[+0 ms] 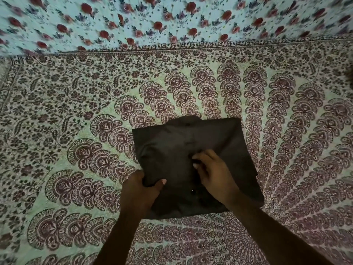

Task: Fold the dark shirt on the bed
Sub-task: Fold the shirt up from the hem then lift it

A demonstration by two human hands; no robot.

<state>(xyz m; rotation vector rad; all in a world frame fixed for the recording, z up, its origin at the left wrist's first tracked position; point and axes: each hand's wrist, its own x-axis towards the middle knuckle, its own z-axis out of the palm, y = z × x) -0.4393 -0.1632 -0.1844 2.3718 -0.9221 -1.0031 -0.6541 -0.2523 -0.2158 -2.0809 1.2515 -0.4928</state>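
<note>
The dark shirt [191,142] lies on the bed [76,115] as a compact, roughly square folded bundle, its button line running down the middle. My left hand [142,190] grips the bundle's near left edge, thumb on top of the cloth and fingers tucked under it. My right hand [212,173] rests on the shirt's middle with fingers curled, pinching the fabric near the button line. The near right part of the shirt is hidden under my right hand and forearm.
The bed carries a pale green spread printed with dark maroon paisley fans. Behind it lies a light blue cloth with red roses [172,22], which meets the spread along a bordered edge. Open spread surrounds the shirt on all sides.
</note>
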